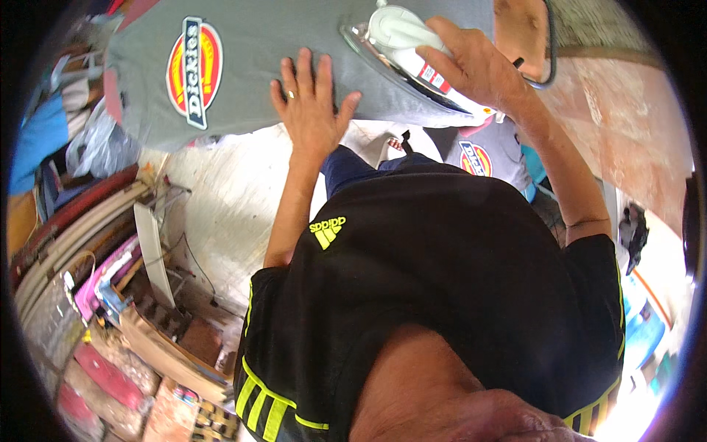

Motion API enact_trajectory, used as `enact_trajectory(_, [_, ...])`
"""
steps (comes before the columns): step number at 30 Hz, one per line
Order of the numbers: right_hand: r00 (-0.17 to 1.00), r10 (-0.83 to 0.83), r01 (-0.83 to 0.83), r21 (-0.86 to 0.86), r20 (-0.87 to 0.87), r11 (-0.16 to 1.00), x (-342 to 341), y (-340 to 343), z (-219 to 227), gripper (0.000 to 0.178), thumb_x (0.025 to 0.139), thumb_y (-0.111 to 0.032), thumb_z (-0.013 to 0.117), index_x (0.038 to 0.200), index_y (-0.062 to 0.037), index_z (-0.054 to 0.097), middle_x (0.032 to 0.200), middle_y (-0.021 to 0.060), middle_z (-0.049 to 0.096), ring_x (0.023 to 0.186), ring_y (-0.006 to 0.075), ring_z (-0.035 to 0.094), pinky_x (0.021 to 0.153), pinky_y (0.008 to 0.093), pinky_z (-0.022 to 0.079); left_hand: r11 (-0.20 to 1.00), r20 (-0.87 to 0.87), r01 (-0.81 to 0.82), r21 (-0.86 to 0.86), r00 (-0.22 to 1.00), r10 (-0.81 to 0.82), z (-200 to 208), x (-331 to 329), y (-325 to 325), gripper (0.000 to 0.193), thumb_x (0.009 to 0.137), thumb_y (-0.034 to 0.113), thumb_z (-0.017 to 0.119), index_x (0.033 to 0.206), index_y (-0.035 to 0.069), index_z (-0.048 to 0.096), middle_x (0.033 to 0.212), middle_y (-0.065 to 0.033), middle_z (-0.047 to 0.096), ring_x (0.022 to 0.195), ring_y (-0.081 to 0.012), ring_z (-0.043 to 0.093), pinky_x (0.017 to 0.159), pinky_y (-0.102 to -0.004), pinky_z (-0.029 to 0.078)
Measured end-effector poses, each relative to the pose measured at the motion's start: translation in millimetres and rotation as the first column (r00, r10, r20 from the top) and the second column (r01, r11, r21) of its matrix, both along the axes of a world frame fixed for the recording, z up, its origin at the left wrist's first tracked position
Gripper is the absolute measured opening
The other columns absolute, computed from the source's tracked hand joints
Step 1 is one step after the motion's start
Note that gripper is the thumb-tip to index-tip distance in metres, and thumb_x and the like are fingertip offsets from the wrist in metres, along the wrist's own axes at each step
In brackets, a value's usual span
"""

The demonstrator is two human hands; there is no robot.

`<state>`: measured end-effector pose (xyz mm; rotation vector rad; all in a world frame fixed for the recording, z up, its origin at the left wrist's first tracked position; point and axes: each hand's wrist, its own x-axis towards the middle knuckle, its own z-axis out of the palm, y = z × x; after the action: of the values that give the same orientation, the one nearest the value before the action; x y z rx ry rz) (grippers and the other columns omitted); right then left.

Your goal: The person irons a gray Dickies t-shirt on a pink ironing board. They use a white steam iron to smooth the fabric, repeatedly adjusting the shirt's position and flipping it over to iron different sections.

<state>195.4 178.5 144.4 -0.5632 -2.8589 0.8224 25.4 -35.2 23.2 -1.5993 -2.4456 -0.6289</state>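
A grey shirt point(258, 37) lies spread over the board in front of me, a red, yellow and white printed emblem point(194, 74) on its left part. Flat on the cloth, right of that emblem, rests my left hand point(313, 107), its fingers spread and a ring on one of them. My right hand point(479, 66) is wrapped round the handle of a white and pale grey steam iron point(401, 29). The iron sits on the right part of the shirt, its tip toward the upper left. Its soleplate is hidden against the fabric.
Below the board's right side hangs another grey garment point(508, 151) with a similar emblem. A brown board end with a dark metal rim point(551, 44) shows at the upper right. On the left are a clear plastic bag point(103, 144), stacked long rolls point(70, 236) and a cord on the floor.
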Motion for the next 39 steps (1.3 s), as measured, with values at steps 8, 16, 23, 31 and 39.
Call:
enact_trajectory(8, [0.964,0.195,-0.136,0.294,-0.182,0.946,-38,52,-25,0.047,0.101,-0.037,0.054,0.129,0.0008,0.055,0.107,0.0291,0.067,0.093,0.0480,0.065,0.081,0.0508,0.050,0.805,0.277,-0.442,0.397,0.893,0.354,-35,-15,-72,0.053,0.095,0.042,0.065,0.132,0.004,0.057,0.139,-0.0231,0.047,0.134,-0.0317,0.041,0.109,-0.0488,0.031])
enact_trajectory(16, [0.957,0.284,-0.270,0.172,-0.058,0.947,-121,45,-10,0.042,0.100,-0.037,0.054,0.118,0.0015,0.057,0.099,0.0296,0.066,0.091,0.0489,0.064,0.079,0.0518,0.050,0.536,0.991,-0.835,0.124,0.134,-0.020,-50,-36,-71,0.047,0.098,0.054,0.062,0.092,0.007,0.060,0.080,-0.0068,0.068,0.072,-0.0145,0.064,0.065,-0.0292,0.045])
enact_trajectory(23, [0.847,0.529,-0.530,0.012,0.050,0.848,-93,3,3,0.038,0.098,-0.033,0.060,0.121,-0.0026,0.058,0.093,0.0275,0.067,0.087,0.0476,0.064,0.077,0.0501,0.051,0.488,0.970,-0.848,0.205,0.242,0.013,-44,-40,-66,0.041,0.101,0.039,0.064,0.076,0.007,0.060,0.070,-0.0047,0.064,0.065,-0.0120,0.060,0.059,-0.0268,0.045])
enact_trajectory(31, [0.897,0.427,-0.414,0.125,-0.111,0.902,-154,43,6,0.035,0.098,-0.033,0.059,0.110,-0.0005,0.059,0.086,0.0275,0.066,0.080,0.0474,0.065,0.071,0.0501,0.050,0.422,0.893,-0.818,0.391,0.449,0.042,-42,-36,-56,0.041,0.102,0.022,0.061,0.066,0.004,0.053,0.061,-0.0001,0.053,0.059,-0.0065,0.047,0.053,-0.0268,0.038])
enact_trajectory(39, [0.806,0.592,-0.592,0.043,0.012,0.805,-154,-28,-4,0.031,0.094,-0.029,0.063,0.107,-0.0022,0.056,0.079,0.0268,0.064,0.076,0.0467,0.065,0.067,0.0497,0.051,0.602,0.624,-0.778,0.179,0.563,0.542,-35,-41,-79,0.037,0.097,0.024,0.066,0.067,0.004,0.054,0.061,-0.0062,0.056,0.058,-0.0174,0.049,0.058,-0.0337,0.040])
